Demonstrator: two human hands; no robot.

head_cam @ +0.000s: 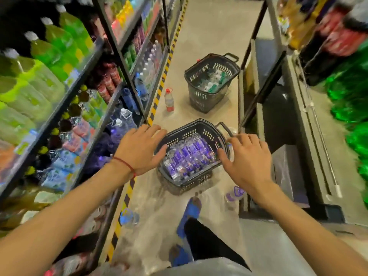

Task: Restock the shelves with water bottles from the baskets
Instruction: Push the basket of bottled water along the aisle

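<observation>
A dark plastic basket (201,181) stands on the aisle floor in front of me, packed with purple-labelled water bottles (189,154). My left hand (139,148) hovers over its left rim with fingers spread and holds nothing. Above the basket's right rim my right hand (247,158) is spread too, also with nothing in it. Farther down the aisle a second dark basket (201,100) holds green-labelled bottles (213,82). The shelves on the left (111,104) carry water bottles on the lower levels.
A lone bottle with a red cap (169,99) stands on the floor beside the far basket. Two loose bottles lie near my feet, one (128,216) by the yellow-black floor strip and one (234,195) by the right unit. A grey chest freezer (314,136) lines the right side.
</observation>
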